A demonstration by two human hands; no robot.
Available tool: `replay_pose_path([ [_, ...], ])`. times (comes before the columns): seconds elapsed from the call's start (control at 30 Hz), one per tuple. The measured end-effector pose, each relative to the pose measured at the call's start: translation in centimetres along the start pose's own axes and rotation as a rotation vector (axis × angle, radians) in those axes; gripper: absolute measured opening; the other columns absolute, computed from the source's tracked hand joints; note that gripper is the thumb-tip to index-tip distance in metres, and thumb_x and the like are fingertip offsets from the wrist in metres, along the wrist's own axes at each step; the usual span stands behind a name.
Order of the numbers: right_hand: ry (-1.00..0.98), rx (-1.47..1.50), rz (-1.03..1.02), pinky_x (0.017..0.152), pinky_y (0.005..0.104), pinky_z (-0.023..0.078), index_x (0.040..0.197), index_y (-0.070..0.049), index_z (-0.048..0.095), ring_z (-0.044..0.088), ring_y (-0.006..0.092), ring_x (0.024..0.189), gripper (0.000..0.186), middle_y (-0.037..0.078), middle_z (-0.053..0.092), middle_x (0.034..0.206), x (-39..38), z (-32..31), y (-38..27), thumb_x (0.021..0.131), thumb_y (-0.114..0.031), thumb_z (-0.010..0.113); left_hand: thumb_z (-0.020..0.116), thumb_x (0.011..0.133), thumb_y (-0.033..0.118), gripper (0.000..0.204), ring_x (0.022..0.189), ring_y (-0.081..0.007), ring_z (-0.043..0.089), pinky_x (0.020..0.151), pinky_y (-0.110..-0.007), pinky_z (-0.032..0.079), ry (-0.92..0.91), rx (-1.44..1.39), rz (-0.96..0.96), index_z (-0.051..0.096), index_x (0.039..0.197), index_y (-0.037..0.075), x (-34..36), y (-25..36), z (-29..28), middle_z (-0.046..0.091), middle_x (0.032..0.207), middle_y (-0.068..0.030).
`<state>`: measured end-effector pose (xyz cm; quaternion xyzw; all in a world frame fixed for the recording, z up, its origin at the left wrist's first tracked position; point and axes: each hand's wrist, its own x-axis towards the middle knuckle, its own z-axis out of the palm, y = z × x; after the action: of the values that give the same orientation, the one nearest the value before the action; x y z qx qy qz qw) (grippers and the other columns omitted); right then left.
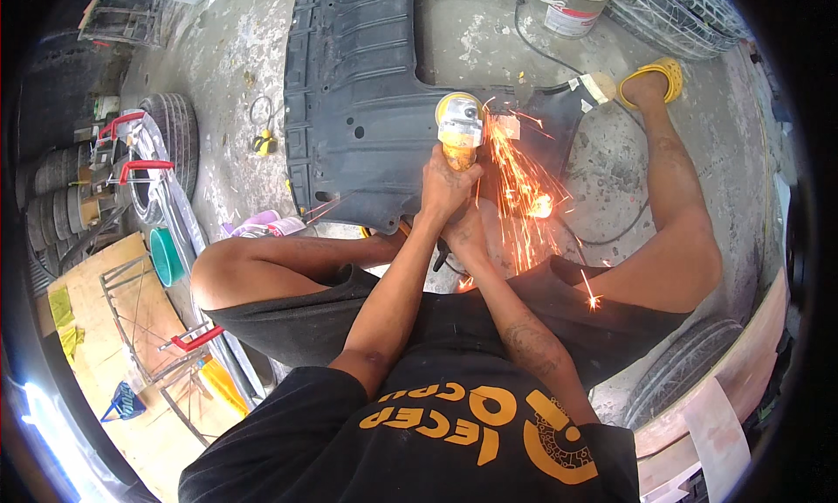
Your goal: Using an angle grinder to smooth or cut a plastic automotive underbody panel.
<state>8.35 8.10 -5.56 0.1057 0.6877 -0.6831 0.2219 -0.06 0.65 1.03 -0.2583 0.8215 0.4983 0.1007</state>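
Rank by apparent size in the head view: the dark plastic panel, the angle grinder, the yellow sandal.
1. dark plastic panel, by far the largest.
2. and 3. angle grinder and yellow sandal look alike; the grinder sits nearer the camera, so unranked.

Your yellow angle grinder (459, 130) points away from you, its head pressed onto the dark ribbed plastic underbody panel (367, 93) lying flat on the concrete floor, throwing orange sparks (521, 189) back to your right.
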Motion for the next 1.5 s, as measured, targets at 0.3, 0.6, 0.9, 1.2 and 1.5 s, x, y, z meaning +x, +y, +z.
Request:
replay_pose_path([
  [0.3, -0.045, 0.022, 0.015, 0.096, 0.0371, 0.052, 0.132, 0.001, 0.049, 0.067, 0.0252, 0.113, 0.076, 0.015, 0.067, 0.121, 0.0, -0.1, -0.8, 0.072, -0.024, 0.089, 0.080, 0.073, 0.026, 0.058, 0.097, -0.0482, 0.070, 0.084, -0.049, 0.056, 0.039, 0.062, 0.075, 0.056, 0.112, -0.010, 0.4, -1.3, 0.2, 0.070, 0.100, -0.0340],
  [0.6, -0.016, 0.005, 0.018, 0.095, 0.0374, 0.052, 0.127, 0.002, 0.051, 0.067, 0.0261, 0.111, 0.072, 0.016, 0.068, 0.119, -0.1, 0.1, -0.7, 0.072, -0.025, 0.089, 0.081, 0.073, 0.025, 0.057, 0.098, -0.0484, 0.070, 0.085, -0.049, 0.056, 0.066, 0.028, 0.081, 0.056, 0.111, -0.010, 0.4, -1.6, 0.3, 0.070, 0.101, -0.0344],
  [0.9, -0.024, 0.042, -0.048, 0.095, 0.0354, 0.052, 0.125, 0.001, 0.052, 0.067, 0.0237, 0.110, 0.064, 0.014, 0.068, 0.118, 0.0, 0.4, 0.1, 0.075, -0.019, 0.088, 0.081, 0.074, 0.026, 0.056, 0.098, -0.0483, 0.070, 0.085, -0.049, 0.056, 0.068, 0.032, 0.082, 0.057, 0.111, -0.009, 0.2, -1.6, 0.2, 0.070, 0.102, -0.0335],
  [1.2, -0.020, -0.153, -0.069, 0.093, 0.0378, 0.052, 0.127, 0.004, 0.052, 0.068, 0.0287, 0.111, 0.070, 0.021, 0.068, 0.119, 1.0, 0.0, 2.9, 0.074, -0.026, 0.087, 0.080, 0.074, 0.025, 0.055, 0.097, -0.0489, 0.069, 0.085, -0.050, 0.055, 0.085, 0.065, 0.135, 0.056, 0.110, -0.008, -0.2, -2.0, 0.8, 0.070, 0.100, -0.0332],
  [1.5, -0.007, -0.069, -0.099, 0.096, 0.0378, 0.051, 0.133, 0.003, 0.049, 0.065, 0.0290, 0.117, 0.074, 0.020, 0.065, 0.126, 0.7, -0.1, 1.8, 0.076, -0.027, 0.085, 0.080, 0.073, 0.024, 0.054, 0.095, -0.0505, 0.069, 0.084, -0.050, 0.055, 0.122, 0.040, 0.138, 0.055, 0.108, -0.008, -0.2, -2.2, 0.8, 0.070, 0.097, -0.0336],
])
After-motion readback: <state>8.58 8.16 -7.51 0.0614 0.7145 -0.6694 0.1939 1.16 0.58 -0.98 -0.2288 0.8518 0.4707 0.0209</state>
